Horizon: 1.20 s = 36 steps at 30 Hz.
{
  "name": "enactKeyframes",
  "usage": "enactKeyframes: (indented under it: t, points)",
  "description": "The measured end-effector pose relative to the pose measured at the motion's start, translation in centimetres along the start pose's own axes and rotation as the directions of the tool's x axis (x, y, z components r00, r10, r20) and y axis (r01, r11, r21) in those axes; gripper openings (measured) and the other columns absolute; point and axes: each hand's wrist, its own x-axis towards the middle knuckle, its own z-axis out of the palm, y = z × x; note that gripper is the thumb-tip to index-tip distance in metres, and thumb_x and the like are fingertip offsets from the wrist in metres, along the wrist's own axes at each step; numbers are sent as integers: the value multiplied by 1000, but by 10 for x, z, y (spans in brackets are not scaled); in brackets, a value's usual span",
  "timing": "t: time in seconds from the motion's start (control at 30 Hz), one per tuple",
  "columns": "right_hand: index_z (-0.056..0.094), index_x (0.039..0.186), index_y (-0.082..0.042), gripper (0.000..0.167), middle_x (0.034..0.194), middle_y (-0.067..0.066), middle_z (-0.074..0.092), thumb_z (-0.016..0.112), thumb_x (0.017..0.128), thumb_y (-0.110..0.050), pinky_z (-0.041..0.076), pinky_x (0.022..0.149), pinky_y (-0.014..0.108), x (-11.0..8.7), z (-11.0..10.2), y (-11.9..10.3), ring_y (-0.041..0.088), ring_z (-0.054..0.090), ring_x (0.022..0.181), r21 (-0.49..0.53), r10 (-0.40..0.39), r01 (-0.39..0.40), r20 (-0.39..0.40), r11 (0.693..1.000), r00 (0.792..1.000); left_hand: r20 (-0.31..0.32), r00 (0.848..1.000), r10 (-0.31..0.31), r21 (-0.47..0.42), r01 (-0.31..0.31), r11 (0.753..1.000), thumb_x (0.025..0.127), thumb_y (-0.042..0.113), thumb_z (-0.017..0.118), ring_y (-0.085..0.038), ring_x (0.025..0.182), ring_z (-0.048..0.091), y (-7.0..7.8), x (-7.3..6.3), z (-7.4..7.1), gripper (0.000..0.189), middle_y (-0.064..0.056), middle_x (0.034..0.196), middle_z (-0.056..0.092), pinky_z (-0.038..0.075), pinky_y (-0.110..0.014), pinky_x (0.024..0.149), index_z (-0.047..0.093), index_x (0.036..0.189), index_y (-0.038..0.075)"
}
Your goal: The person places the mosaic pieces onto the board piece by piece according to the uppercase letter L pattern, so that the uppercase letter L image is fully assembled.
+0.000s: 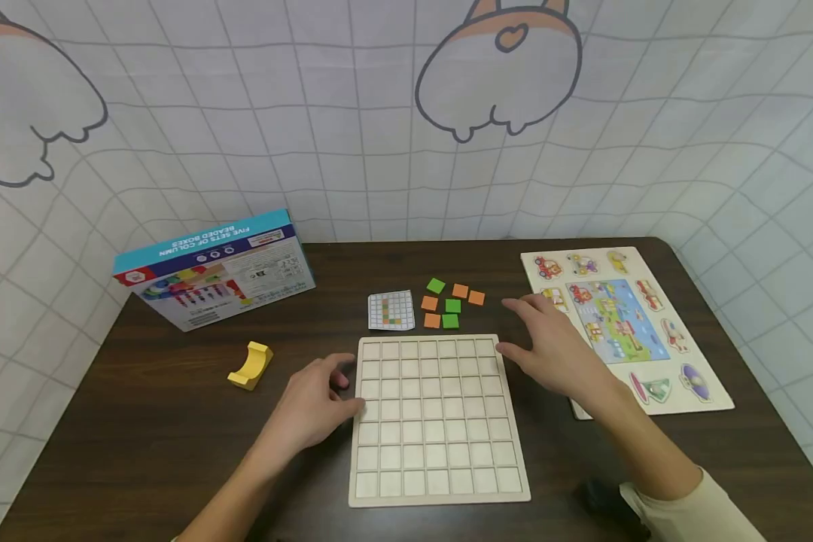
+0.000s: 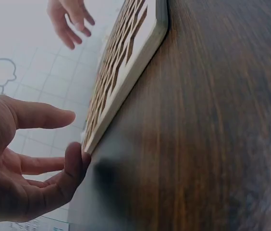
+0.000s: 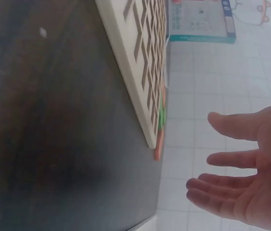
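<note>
A pale wooden grid board (image 1: 440,453) lies flat on the dark table, its square recesses bare. My left hand (image 1: 315,403) is at the board's left edge, thumb and fingers parted; in the left wrist view the fingertips (image 2: 80,156) are right at a corner. Beside the upper right corner is my right hand (image 1: 549,346), fingers spread, nothing held. The right wrist view shows that hand (image 3: 251,168) raised above the table, apart from the board. Beyond the board are several orange tiles (image 1: 432,321), three green tiles (image 1: 453,306) and a small pattern card (image 1: 391,310) with a coloured grid.
A yellow curved block (image 1: 251,366) lies left of my left hand. Behind it stands a blue and white toy box (image 1: 217,275). On the right is a picture puzzle board (image 1: 701,388), partly under my right forearm. A tile-patterned cloth (image 1: 379,150) backs the table.
</note>
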Motion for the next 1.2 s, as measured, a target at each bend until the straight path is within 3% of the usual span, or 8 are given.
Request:
enactKeyframes:
  t: [0.2, 0.43, 0.7, 1.2]
  points:
    - [54, 145, 2, 62, 136, 25, 56, 76, 93, -22, 49, 97, 57, 12, -2, -1, 42, 60, 117, 5, -27, 26, 21, 1000, 999, 30, 999, -39, -45, 40, 998, 80, 14, 84, -15, 76, 60, 0, 7, 3, 73, -6, 102, 65, 48, -32, 67, 55, 146, 8]
    - [53, 147, 3, 62, 138, 26, 56, 75, 94, -21, 53, 93, 56, 28, -2, 1, 44, 64, 118, 35, -10, 8, 61, 999, 998, 26, 997, -66, -39, 67, 997, 77, 11, 86, -20, 81, 57, 3, 11, 6, 76, -7, 102, 65, 47, -33, 69, 55, 146, 6]
    - [57, 142, 3, 58, 130, 26, 62, 77, 91, -18, 55, 88, 54, 46, 2, 7, 41, 67, 110, 51, -10, 6, 82, 999, 997, 4, 998, -67, -8, 67, 998, 71, 4, 85, -23, 87, 54, 6, 8, 13, 80, -7, 100, 60, 43, -34, 73, 54, 145, 4]
    - [63, 133, 4, 48, 123, 23, 68, 77, 91, -16, 53, 92, 51, 89, 12, 18, 35, 69, 104, 79, 30, -41, 138, 996, 990, -2, 994, -113, -18, 113, 993, 72, -2, 82, -24, 89, 55, 6, 10, 17, 80, -7, 103, 61, 44, -32, 66, 53, 146, 6]
